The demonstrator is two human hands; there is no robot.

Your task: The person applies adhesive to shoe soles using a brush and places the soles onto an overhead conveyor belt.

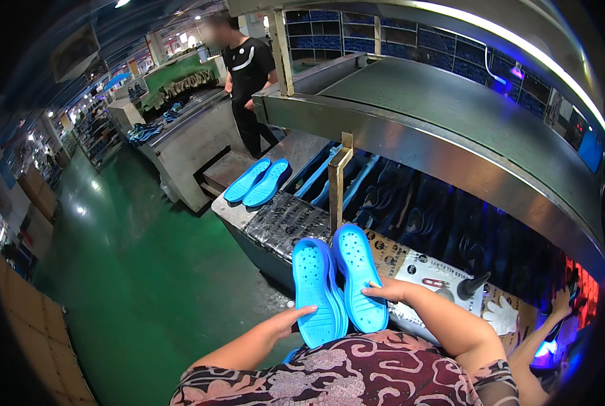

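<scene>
My left hand (293, 319) is closed on the near end of a stack of bright blue shoe soles (312, 274), thumb on top. Layered edges show along the stack's right side. Close beside it, tilted a little, is another blue shoe sole (356, 264), gripped near its heel by my right hand (388, 291) with the thumb pressed on its upper face. Both upper faces have small holes toward the far end and ridges nearer me. My fingers beneath the soles are hidden. A pair of matching soles (267, 183) lies at the bench's far left corner.
A metal-sided conveyor (437, 135) runs above the bench on the right, with a post (337, 189) beneath it. A white glove (500, 316) and red-handled snips (435, 283) lie on the bench. A person in black (249, 74) stands beyond; another person's hand (561, 303) reaches in at right.
</scene>
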